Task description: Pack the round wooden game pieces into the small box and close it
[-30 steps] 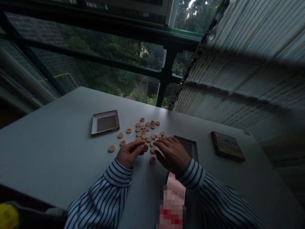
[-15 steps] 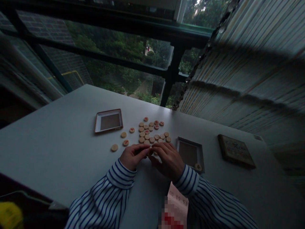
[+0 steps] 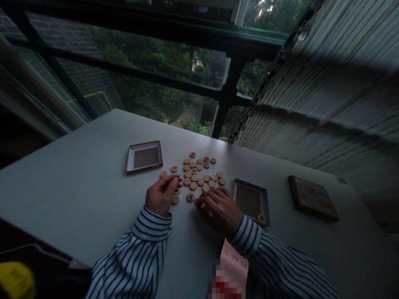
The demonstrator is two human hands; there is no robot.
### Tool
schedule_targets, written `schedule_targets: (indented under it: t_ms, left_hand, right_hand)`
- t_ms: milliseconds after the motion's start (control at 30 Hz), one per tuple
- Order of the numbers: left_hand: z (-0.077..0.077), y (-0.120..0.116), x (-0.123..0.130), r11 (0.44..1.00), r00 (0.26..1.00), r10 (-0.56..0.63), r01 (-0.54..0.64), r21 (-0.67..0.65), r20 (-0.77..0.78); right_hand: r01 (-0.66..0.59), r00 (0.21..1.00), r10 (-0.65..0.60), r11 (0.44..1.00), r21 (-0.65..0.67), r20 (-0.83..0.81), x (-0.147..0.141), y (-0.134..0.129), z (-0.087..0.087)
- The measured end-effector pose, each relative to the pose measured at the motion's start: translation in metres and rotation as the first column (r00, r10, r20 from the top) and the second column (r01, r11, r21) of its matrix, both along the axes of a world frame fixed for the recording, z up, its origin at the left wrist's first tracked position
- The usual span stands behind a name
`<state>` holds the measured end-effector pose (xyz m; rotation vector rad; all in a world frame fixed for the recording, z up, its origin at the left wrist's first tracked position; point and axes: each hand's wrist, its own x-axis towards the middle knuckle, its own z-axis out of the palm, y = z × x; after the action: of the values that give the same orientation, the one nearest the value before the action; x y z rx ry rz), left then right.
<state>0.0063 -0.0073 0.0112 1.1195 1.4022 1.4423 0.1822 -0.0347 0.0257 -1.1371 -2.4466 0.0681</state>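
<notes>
Round wooden Chinese chess pieces (image 3: 193, 178) lie in a loose cluster on the white table, some showing red characters, others plain. My right hand (image 3: 220, 209) is closed at the cluster's near side, its thumb and fingertips on a piece (image 3: 196, 202) with a reddish mark. Just left of that, a piece with a dark character (image 3: 190, 197) lies face up. My left hand (image 3: 160, 195) hovers left of the cluster, thumb and fingers pinched; whatever is between them is hidden. Close to its fingertips lies a plain piece (image 3: 175, 199).
A shallow open box part (image 3: 128, 161) lies at the left. Another open tray (image 3: 265, 201) on the right holds one piece (image 3: 261, 218). Beyond it is a dark flat box (image 3: 312, 198). A pink timer display (image 3: 234, 255) shows below my right wrist. Windows stand behind the table.
My hands were together at the cluster's near edge. My left hand has moved left, away from the right one, and the dark-character piece between them has come into view.
</notes>
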Motion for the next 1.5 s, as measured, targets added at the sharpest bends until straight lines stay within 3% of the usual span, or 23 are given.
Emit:
schedule_targets:
  t_ms: [433, 667, 800, 933, 1033, 1167, 1367, 1500]
  left_hand:
    - [-0.003, 0.001, -0.001, 0.998, 0.999, 0.037, -0.039, 0.050, 0.035]
    - [-0.003, 0.000, 0.000, 0.998, 0.998, 0.043, -0.041, 0.049, -0.039]
    - [-0.005, 0.000, 0.001, 0.998, 0.997, 0.051, -0.048, 0.050, -0.060]
    - [-0.009, -0.001, 0.003, 0.997, 0.989, 0.042, -0.031, 0.072, -0.145]
    - [-0.010, -0.003, 0.005, 0.991, 0.948, 0.023, 0.020, 0.130, -0.317]
    - [-0.011, -0.005, 0.008, 0.951, 0.857, 0.008, 0.152, 0.269, -0.515]
    - [-0.015, -0.004, 0.009, 0.879, 0.770, -0.055, 0.339, 0.334, -0.635]
    - [-0.017, -0.003, 0.009, 0.863, 0.743, -0.078, 0.384, 0.328, -0.665]
  right_hand:
    - [-0.082, 0.986, 0.080, 0.997, 0.007, 0.145, 0.001, 0.002, -0.016]
    - [-0.091, 0.983, 0.087, 0.996, 0.016, 0.164, 0.001, 0.002, -0.021]
    - [-0.032, 0.991, 0.028, 0.999, 0.027, 0.130, 0.001, 0.000, -0.014]
    - [0.157, 0.981, -0.157, 0.988, 0.011, 0.114, 0.006, 0.001, -0.006]
    - [0.285, 0.951, -0.283, 0.958, -0.003, 0.126, 0.010, 0.002, -0.004]
    - [0.359, 0.921, -0.353, 0.933, -0.004, 0.163, 0.010, 0.004, -0.005]
    - [0.378, 0.912, -0.363, 0.925, -0.043, 0.192, 0.006, 0.006, -0.008]
    - [0.386, 0.909, -0.368, 0.920, -0.063, 0.193, 0.006, 0.008, -0.010]
